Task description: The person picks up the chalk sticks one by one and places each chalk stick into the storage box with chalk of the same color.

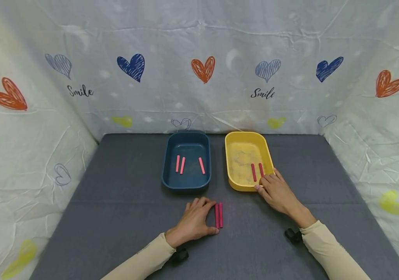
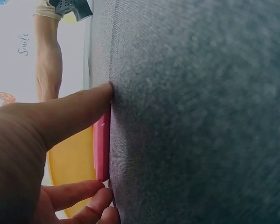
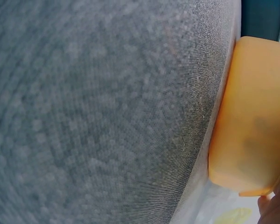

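Two magenta chalk sticks (image 1: 221, 215) lie side by side on the grey cloth. My left hand (image 1: 195, 219) spans the left one lengthwise, thumb at its near end and a fingertip at its far end. The left wrist view shows the magenta chalk (image 2: 101, 144) between thumb and finger, still against the cloth. My right hand (image 1: 279, 192) grips the front right corner of the yellow tray (image 1: 232, 182), some fingers over the rim. Inside that tray lie two dark red chalk sticks (image 1: 253, 172); the right one's lower end is hidden by fingers.
A dark blue tray (image 1: 186, 185) stands left of the yellow one and holds several light pink chalk sticks (image 1: 182, 165). Behind both trays hangs a white curtain (image 1: 232, 101) printed with hearts. Grey cloth (image 1: 122, 186) covers the table.
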Demonstrator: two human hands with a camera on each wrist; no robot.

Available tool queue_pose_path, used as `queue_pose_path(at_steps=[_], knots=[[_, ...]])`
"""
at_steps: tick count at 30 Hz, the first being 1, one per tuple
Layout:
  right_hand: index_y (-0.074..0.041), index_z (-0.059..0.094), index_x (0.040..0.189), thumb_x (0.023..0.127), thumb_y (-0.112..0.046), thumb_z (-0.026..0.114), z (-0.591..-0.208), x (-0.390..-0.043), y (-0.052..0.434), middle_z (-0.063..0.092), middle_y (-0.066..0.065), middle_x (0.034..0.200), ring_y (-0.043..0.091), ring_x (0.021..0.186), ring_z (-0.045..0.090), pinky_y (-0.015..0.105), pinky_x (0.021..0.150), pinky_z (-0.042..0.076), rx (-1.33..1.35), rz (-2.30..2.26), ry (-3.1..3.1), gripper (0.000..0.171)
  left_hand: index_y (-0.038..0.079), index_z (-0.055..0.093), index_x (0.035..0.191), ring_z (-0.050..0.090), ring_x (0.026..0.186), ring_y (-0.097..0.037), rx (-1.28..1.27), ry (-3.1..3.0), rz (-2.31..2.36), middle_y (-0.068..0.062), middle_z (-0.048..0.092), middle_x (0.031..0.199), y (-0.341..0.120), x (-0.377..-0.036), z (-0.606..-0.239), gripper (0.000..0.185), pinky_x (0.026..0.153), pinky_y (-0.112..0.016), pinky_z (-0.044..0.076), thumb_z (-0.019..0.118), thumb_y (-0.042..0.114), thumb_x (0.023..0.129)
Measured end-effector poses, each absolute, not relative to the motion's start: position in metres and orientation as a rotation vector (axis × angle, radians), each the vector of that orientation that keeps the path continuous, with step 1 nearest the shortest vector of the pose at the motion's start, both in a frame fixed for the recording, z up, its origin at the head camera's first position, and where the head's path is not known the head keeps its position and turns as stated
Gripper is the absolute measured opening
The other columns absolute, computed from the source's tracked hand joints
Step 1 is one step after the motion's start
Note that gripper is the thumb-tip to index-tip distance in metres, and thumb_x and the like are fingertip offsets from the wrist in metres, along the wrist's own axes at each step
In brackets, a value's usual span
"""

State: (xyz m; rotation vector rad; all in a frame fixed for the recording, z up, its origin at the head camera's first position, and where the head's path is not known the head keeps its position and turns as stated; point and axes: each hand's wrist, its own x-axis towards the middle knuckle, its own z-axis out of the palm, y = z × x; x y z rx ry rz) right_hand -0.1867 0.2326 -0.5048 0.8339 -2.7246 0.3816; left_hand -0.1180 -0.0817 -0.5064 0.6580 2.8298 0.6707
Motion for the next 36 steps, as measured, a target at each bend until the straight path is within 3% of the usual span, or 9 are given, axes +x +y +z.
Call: queue_pose_path(at_steps=[23,36], knots=[[-0.017,0.054,0.082,0.100,-0.032,0.056,-0.504,-0.186,0.233,0.053,0.000,0.081,0.022,0.087,0.056,0.057,0.117,0.023,0.833,0.401,-2.728,0.023,0.013,0.054,0.139,0.047,0.112,-0.020,0.624,2.801,0.745,-0.004,0.055,0.128,-0.087,-0.117,-0.486,0.079,0.098,-0.044,0.047,0.084,0.044,0.073],[-0.018,0.053,0.083,0.100,-0.034,0.055,-0.503,-0.186,0.232,0.052,0.000,0.080,0.021,0.087,0.056,0.056,0.119,0.021,0.825,0.414,-2.756,0.023,0.016,0.052,0.141,0.047,0.115,-0.020,0.703,2.842,0.797,-0.002,0.055,0.129,-0.087,-0.116,-0.460,0.079,0.100,-0.045,0.044,0.083,0.044,0.074]])
